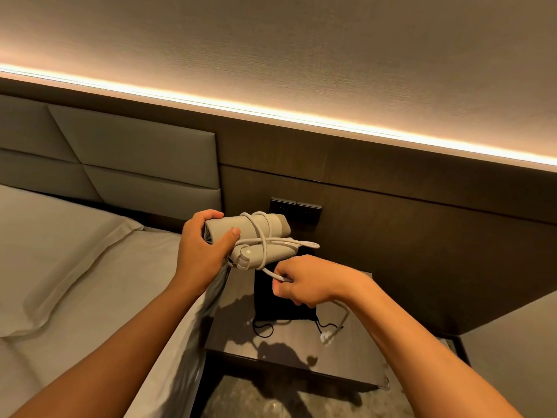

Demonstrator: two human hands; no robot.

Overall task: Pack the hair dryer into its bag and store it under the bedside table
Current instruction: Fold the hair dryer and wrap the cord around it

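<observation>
Item: folded hair dryer, rigid, light; left hand clasps its barrel. Cord limp, slip-prone; right hand pinches it at 5 o'clock. Black drawstring bag on worktop.

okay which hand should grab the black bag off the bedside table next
Probably the right hand: it hovers directly over the black bag, holding only the cord. The left hand grips the hair dryer body.

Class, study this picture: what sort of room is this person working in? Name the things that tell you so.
Most likely a hotel bedroom. A made bed with a padded headboard stands beside a dark bedside table, and a recessed light strip runs along the wall panelling above.
</observation>
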